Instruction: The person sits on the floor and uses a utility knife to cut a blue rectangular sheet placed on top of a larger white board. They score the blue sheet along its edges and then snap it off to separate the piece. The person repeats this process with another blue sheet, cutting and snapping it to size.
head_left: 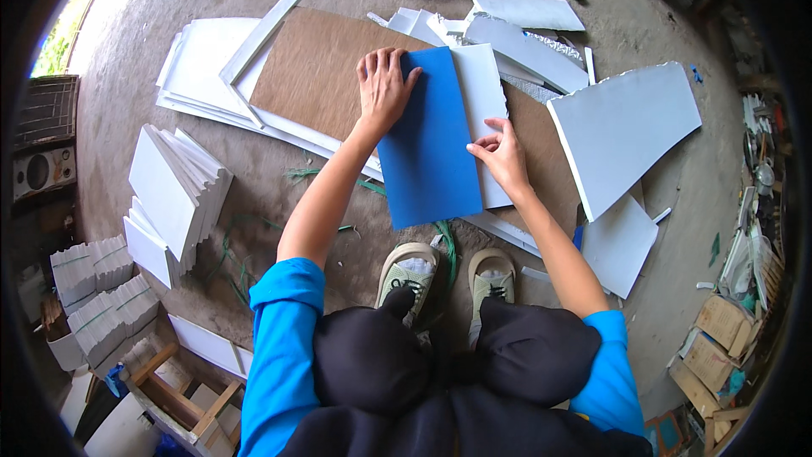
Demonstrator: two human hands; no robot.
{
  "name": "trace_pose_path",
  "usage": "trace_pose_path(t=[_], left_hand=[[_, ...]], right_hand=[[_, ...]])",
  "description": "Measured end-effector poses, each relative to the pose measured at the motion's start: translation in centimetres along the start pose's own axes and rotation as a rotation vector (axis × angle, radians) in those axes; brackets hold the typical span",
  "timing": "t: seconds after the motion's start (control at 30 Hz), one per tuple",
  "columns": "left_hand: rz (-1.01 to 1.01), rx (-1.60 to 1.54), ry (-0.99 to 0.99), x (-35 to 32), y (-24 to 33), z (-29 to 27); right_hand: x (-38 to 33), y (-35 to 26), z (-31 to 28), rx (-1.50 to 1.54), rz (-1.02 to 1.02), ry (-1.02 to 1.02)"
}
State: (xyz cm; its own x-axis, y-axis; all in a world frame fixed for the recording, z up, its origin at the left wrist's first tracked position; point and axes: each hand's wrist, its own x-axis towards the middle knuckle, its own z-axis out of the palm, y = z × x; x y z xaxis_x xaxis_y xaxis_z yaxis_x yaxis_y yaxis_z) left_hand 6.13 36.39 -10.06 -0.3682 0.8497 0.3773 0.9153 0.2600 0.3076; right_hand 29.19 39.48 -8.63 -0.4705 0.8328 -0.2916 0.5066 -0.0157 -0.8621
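A blue rectangular sheet (427, 144) lies at a slight tilt in front of me. It partly covers a white foam board (484, 89) with a rough right edge. Both rest on a brown wooden board (309, 68). My left hand (385, 89) presses on the upper left of the blue sheet, fingers slightly bent and apart, thumb on the blue surface. Over the white board, my right hand (503, 156) has thumb and fingers apart, with its fingertips close to the blue sheet's right edge. Nothing shows between them.
White foam sheets (207, 59) lie stacked at the far left, and broken foam pieces (524, 42) at the far side. A large foam offcut (626, 131) lies right. More stacked boards (173, 195) stand left. Green strips (447, 241) lie by my shoes (410, 275). Cardboard (719, 334) sits lower right.
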Motion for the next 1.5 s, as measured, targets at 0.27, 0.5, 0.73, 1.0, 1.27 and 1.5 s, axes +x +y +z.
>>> trace_pose_path(t=[0.27, 0.5, 0.73, 1.0, 1.27, 1.5], left_hand=[[0.128, -0.288, -0.323, -14.7, 3.5, -6.7], [-0.077, -0.387, -0.266, -18.9, 3.9, -6.4], [-0.042, -0.404, -0.217, -19.1, 3.9, -5.5], [-0.087, -0.415, -0.254, -19.3, 4.2, -5.4], [-0.068, -0.263, -0.34, -19.0, 3.7, -6.6], [-0.322, -0.547, 0.116, -14.2, 0.3, -5.7]], right_hand=[[0.3, 0.6, -0.1, 0.008, -0.022, 0.021], [0.3, 0.4, 0.0, 0.011, -0.035, 0.02], [0.4, 0.6, -0.3, -0.02, -0.051, 0.015], [0.6, 1.1, -0.4, -0.041, -0.068, 0.0], [1.0, 1.1, -0.2, -0.07, -0.069, -0.018], [1.0, 0.9, -0.4, 0.029, -0.017, -0.06]])
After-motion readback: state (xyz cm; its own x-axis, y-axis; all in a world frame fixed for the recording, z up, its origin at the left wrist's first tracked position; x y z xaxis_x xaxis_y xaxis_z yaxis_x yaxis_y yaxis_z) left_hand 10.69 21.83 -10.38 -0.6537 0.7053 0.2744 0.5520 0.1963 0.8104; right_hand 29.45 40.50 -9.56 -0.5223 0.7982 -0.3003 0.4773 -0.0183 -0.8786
